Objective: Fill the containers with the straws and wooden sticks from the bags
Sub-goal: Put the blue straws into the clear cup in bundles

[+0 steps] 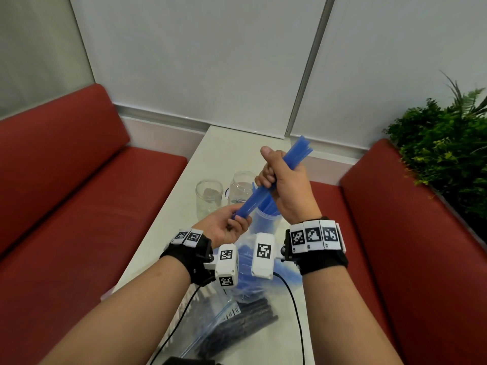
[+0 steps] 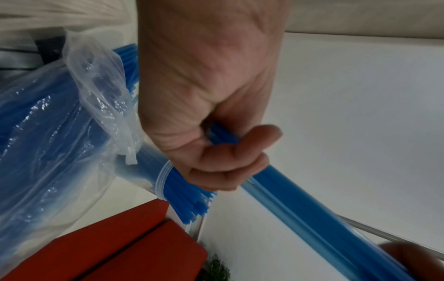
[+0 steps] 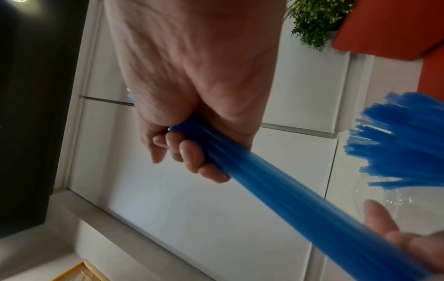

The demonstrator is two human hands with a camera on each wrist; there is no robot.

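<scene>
A bundle of blue straws (image 1: 266,188) slants up to the right above the table. My right hand (image 1: 276,180) grips its middle in a fist, and my left hand (image 1: 233,223) curls round its lower end. The left wrist view shows the left hand's fingers (image 2: 230,171) wrapped round the bundle (image 2: 312,209). In the right wrist view the right hand's fingers (image 3: 192,155) clasp the bundle (image 3: 288,190). Just under the bundle a clear container (image 1: 263,225) holds several blue straws. Two empty glass jars (image 1: 209,197) (image 1: 241,187) stand behind it.
A clear bag of blue straws (image 1: 246,264) lies under my wrists, and a zip bag of dark sticks (image 1: 237,322) lies nearer on the white table (image 1: 224,154). Red benches (image 1: 79,193) flank the table. A green plant (image 1: 448,143) stands at the right.
</scene>
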